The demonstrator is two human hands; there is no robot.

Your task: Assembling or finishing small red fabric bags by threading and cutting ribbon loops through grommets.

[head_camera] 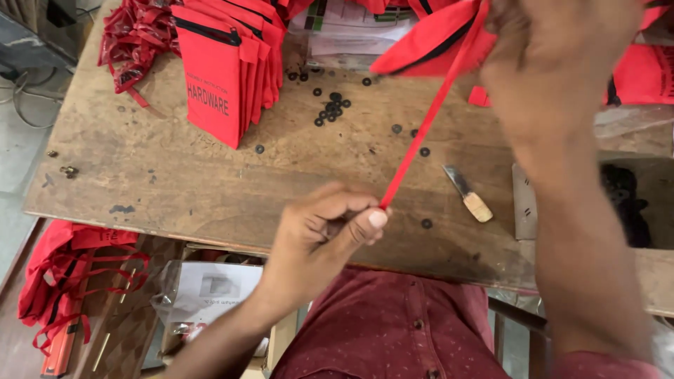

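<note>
My left hand [326,226] pinches the lower end of a red ribbon strap [428,116] between thumb and fingers, just above the wooden table [175,175]. The strap runs taut up and to the right to a red fabric pouch [435,43] with a black zip. My right hand [554,63], blurred, grips that pouch at the top of the view, above the table's far side.
A stack of red zip pouches [225,63] leans at the back left beside a heap of red straps [130,42]. Several small black washers [331,109] lie scattered mid-table. A short knife with a pale handle [469,195] lies right of centre. More red pouches [63,274] sit below the table's left edge.
</note>
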